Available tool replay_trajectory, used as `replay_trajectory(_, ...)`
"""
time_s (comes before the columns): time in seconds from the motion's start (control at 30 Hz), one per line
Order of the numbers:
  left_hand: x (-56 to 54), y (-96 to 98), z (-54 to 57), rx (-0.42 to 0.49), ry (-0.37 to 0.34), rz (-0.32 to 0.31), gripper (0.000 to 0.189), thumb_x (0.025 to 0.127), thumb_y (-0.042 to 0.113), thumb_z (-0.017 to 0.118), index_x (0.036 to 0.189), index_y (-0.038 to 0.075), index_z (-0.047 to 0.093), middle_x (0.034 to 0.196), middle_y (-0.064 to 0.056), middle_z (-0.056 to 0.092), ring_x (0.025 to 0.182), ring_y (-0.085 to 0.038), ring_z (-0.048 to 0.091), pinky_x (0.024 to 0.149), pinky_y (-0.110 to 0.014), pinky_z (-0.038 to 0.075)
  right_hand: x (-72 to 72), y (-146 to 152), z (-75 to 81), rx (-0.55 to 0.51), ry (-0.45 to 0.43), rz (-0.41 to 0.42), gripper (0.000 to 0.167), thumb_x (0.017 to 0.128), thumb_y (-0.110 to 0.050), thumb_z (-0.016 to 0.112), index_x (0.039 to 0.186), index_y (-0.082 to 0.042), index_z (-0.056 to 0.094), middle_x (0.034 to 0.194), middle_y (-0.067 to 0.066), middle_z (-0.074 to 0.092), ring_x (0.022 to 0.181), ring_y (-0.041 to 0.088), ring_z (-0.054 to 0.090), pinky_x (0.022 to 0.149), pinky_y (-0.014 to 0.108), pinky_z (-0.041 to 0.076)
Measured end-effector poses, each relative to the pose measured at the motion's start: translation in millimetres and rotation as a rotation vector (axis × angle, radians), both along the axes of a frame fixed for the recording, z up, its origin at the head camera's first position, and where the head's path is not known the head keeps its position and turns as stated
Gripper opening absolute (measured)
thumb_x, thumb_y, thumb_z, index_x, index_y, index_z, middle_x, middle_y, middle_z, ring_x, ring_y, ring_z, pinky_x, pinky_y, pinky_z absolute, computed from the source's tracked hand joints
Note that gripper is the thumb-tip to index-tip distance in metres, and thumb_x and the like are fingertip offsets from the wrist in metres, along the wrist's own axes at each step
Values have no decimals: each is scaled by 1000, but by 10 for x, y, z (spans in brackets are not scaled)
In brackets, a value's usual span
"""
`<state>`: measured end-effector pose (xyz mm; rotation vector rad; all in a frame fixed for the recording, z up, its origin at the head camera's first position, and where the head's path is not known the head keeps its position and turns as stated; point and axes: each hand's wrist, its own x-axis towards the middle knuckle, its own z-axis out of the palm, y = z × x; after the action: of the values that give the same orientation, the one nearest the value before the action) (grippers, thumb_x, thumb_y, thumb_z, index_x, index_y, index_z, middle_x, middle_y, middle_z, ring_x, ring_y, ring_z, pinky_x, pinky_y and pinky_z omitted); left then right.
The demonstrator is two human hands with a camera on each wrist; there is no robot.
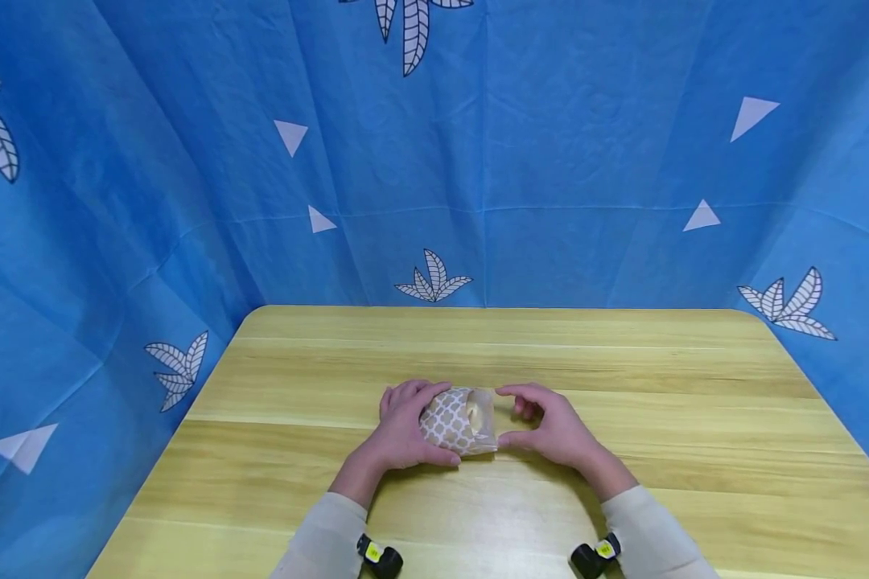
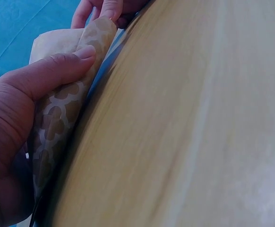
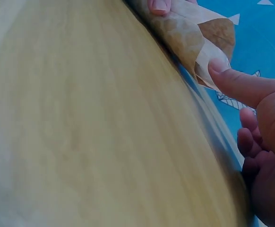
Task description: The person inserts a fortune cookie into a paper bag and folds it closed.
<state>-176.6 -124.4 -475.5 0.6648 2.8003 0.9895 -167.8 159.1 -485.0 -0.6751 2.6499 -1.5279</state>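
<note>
A small tan paper bag (image 1: 445, 422) with a white lattice pattern lies on its side on the wooden table. Its mouth faces right, and something pale shows inside; I cannot tell what it is. My left hand (image 1: 404, 430) grips the bag's body, thumb along the near side and fingers at the far side. In the left wrist view, the thumb presses on the patterned paper (image 2: 57, 118). At the mouth, my right hand (image 1: 550, 426) holds the two corners between thumb and index finger, its other fingers curled in. The right wrist view shows the right thumb (image 3: 241, 85) against the mouth's edge.
The light wooden table (image 1: 297, 362) has rounded far corners. Behind it and along its left and right sides hangs a blue cloth (image 1: 550, 161) with leaf and triangle prints. Black wrist cameras (image 1: 385, 560) are strapped over the pale sleeves (image 1: 326, 539).
</note>
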Motion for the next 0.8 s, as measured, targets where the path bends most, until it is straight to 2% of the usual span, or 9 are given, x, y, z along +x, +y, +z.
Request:
replay_trajectory(0.27,4,4,3,0,-1,2,108,54,58,92,148,27,48,137,-1,45,133,-23,33,112,-54,5,6,-38,8,24,28,-8,62,68,-24,94,125,-13,70,90,-1,59,78,17,53,68,30,48)
replay_trajectory(0.5,13,20,38,-2,-2,0,108,55,57,92,148,25,48,138,-2,45,133,-24,34,112,-55,6,1,-69,32,39,17,-1,62,69,-27,93,126,-17,69,91,0,60,80,18,53,69,31,48)
replay_trajectory(0.8,-7,42,56,-20,2,-26,108,55,57,92,148,26,47,137,-1,46,129,-23,36,112,-53,10,-12,-109,37,10,33,21,61,69,-25,94,124,-14,70,90,1,60,79,18,54,68,30,48)
